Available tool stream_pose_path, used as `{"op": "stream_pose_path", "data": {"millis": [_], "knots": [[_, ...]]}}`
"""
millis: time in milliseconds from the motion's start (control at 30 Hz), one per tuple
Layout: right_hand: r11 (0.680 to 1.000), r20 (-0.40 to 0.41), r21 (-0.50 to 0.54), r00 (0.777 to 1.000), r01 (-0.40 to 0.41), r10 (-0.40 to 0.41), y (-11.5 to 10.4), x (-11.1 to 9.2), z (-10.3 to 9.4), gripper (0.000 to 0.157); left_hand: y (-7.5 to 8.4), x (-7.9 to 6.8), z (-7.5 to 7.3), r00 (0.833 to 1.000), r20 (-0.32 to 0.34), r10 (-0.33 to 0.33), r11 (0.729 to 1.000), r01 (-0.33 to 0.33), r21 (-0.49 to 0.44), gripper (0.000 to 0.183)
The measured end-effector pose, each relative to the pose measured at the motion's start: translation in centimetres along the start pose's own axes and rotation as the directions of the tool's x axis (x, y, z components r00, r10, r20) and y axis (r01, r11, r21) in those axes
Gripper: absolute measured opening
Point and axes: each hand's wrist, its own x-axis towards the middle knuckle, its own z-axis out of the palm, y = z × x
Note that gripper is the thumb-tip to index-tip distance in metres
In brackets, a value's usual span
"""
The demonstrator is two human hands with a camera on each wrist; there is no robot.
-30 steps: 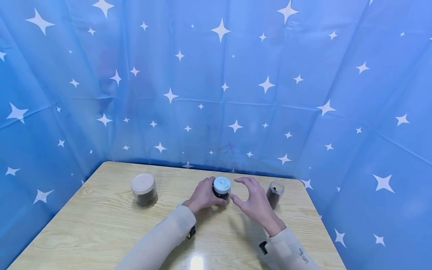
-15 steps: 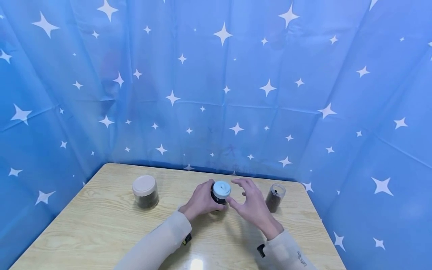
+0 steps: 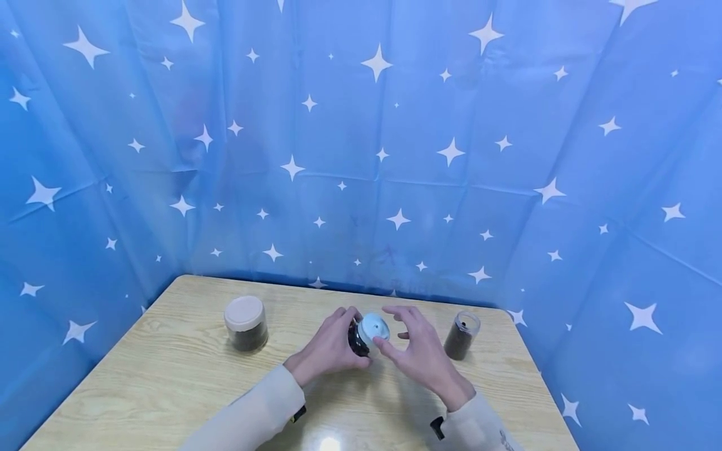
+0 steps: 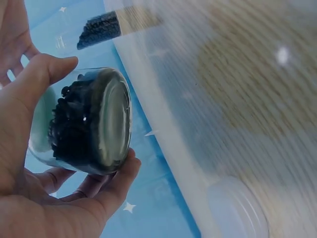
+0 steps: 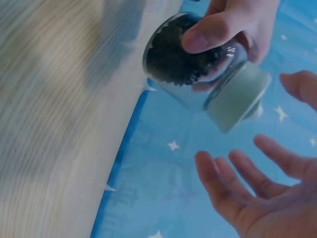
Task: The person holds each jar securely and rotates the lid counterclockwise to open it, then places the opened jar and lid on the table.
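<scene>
My left hand (image 3: 327, 346) grips a glass jar (image 4: 74, 121) partly filled with small dark pieces, its thumb and fingers spread round the body. The jar has a light blue lid (image 3: 373, 328) with a raised middle. It is tilted, lid toward my right hand, and held up so that its glass bottom shows in the left wrist view. My right hand (image 3: 422, 352) is beside the lid with its thumb and fingers apart and bent loosely. In the right wrist view a gap shows between those fingers (image 5: 218, 183) and the lid (image 5: 238, 99).
A wider jar (image 3: 246, 326) with a pale lid and dark contents stands on the wooden table (image 3: 141, 376) at the left. A slim clear jar (image 3: 461, 338) with dark contents stands right, just behind my right hand. A blue star-printed curtain (image 3: 316, 138) hangs behind the table.
My left hand has tipped the jar from nearly upright so its lid leans toward the right hand. My right hand has stayed close to the lid, fingers apart.
</scene>
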Motion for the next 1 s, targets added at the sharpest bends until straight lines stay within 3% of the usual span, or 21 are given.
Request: {"op": "stream_pose_path", "data": {"millis": [433,633,1000], "knots": [[0.988,0.081,0.156,0.997,-0.001,-0.012,-1.0,-1.1,0.0,0.060,0.7,-2.4,-1.2,0.991,-0.033,0.131,0.991,-0.131,0.012,0.070],[0.987,0.104,0.158,0.994,0.013,-0.030,-1.1,-1.6,0.0,0.056,0.7,-3.3,-1.5,0.989,-0.033,0.144,0.989,-0.143,0.026,0.071],[0.967,0.174,0.242,0.984,-0.082,0.039,-1.5,-2.2,-0.5,0.050,0.7,-4.4,-2.0,0.981,-0.056,0.186,0.978,-0.190,-0.091,0.078]]}}
